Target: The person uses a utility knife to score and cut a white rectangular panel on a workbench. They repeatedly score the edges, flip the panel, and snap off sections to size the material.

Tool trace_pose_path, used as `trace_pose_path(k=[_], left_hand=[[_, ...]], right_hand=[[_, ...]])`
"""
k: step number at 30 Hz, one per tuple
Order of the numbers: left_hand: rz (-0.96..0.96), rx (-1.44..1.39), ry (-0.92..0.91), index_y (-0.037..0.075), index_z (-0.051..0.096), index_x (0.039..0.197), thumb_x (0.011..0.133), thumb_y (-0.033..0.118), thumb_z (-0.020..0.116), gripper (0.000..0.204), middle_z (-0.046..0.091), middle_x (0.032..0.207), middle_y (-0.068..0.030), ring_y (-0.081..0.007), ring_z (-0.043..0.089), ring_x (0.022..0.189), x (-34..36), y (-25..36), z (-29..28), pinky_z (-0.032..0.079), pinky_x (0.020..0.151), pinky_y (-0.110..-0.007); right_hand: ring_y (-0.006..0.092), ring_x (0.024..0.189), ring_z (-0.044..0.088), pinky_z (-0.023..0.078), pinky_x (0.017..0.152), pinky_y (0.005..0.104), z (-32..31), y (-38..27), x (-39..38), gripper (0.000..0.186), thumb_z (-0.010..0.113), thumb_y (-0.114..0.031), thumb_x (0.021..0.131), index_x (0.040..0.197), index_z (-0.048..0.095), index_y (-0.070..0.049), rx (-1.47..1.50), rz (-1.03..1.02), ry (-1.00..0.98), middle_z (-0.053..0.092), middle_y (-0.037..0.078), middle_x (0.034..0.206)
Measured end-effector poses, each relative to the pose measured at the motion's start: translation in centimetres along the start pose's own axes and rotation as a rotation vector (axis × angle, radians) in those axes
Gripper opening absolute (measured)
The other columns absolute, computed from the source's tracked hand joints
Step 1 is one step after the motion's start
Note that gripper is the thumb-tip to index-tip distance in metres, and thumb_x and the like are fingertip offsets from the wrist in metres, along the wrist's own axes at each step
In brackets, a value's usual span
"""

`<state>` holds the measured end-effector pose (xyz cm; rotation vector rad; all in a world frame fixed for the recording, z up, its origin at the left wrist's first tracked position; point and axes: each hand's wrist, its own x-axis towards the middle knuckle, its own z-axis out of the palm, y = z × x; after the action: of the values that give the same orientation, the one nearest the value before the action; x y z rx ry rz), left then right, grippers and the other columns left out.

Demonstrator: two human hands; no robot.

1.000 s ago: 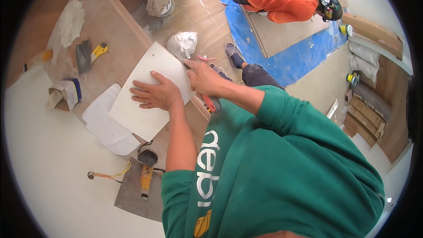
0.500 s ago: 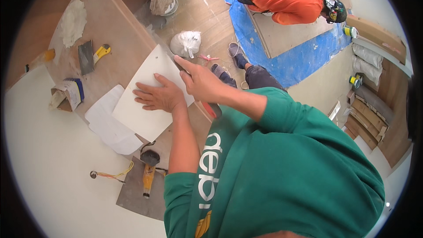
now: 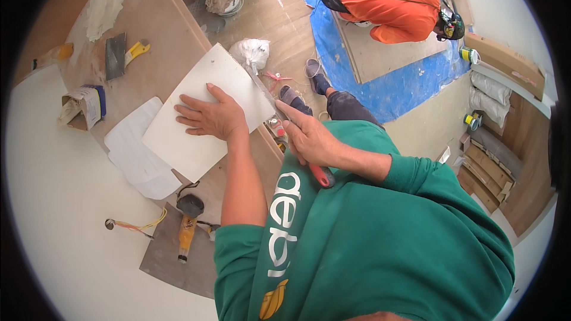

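My left hand [image 3: 214, 113] lies flat with its fingers spread, pressing on a white rectangular board [image 3: 193, 154]. The board rests on the bench, and its right side sticks out past the bench edge. My right hand [image 3: 309, 137] is closed round what looks like a flat file [image 3: 263, 90], with a long narrow grey blade and a red-and-black handle. My index finger points along the blade, which lies against the board's right edge. A sheet of white paper [image 3: 140, 148] sits partly under the board.
On the bench [image 3: 160, 41] are a putty knife [image 3: 115, 56], a yellow-handled tool [image 3: 137, 52], a torn box [image 3: 83, 107] and a yellow-and-black power tool [image 3: 187, 232]. A bucket [image 3: 223, 0] and white bag [image 3: 250, 54] stand on the floor. A person in orange [image 3: 386, 3] bends over panels beyond.
My right hand has moved right and toward me with the file, along the board's edge. My left hand stays flat on the board. The whole view has shifted slightly.
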<state>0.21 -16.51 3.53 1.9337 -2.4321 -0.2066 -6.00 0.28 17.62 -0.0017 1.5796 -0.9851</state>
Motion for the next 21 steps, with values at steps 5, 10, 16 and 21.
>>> trace_pose_path(k=[5,10,16,21], left_hand=[[0.006,0.013,0.019,0.002,0.026,0.154,0.101,0.057,0.038,0.078,0.022,0.160,-0.0273,-0.0508,0.017,0.148,-0.1,-0.5,0.4,0.016,0.116,-0.067],[0.016,0.021,0.022,0.002,0.025,0.155,0.101,0.056,0.039,0.078,0.021,0.160,-0.0277,-0.0509,0.015,0.148,-0.1,-0.5,0.8,0.015,0.116,-0.067],[-0.018,0.007,-0.041,0.000,0.022,0.156,0.101,0.054,0.038,0.079,0.019,0.161,-0.0287,-0.0515,0.012,0.149,0.0,0.7,0.0,0.013,0.117,-0.067],[-0.002,-0.026,-0.027,-0.001,0.022,0.155,0.101,0.055,0.038,0.079,0.018,0.161,-0.0290,-0.0512,0.012,0.149,0.2,0.0,-0.5,0.013,0.117,-0.067]], right_hand=[[0.0174,0.044,0.053,0.049,0.049,0.0348,1.1,0.9,0.1,0.053,0.039,-0.015,0.105,0.156,0.030,-0.004,-0.022,-0.003,0.019,0.056,0.010,0.063],[0.0274,0.047,0.061,0.052,0.053,0.0399,1.6,1.6,1.4,0.054,0.043,-0.014,0.102,0.153,0.032,-0.001,-0.196,-0.123,0.124,0.064,0.023,0.072],[0.0263,0.050,0.062,0.052,0.053,0.0401,0.0,2.1,6.4,0.054,0.045,-0.015,0.101,0.153,0.035,-0.003,-0.266,-0.224,0.168,0.064,0.021,0.072],[0.0227,0.046,0.058,0.051,0.051,0.0372,-0.7,0.1,0.9,0.053,0.042,-0.018,0.103,0.154,0.035,-0.004,-0.128,-0.001,-0.001,0.062,0.015,0.068]])
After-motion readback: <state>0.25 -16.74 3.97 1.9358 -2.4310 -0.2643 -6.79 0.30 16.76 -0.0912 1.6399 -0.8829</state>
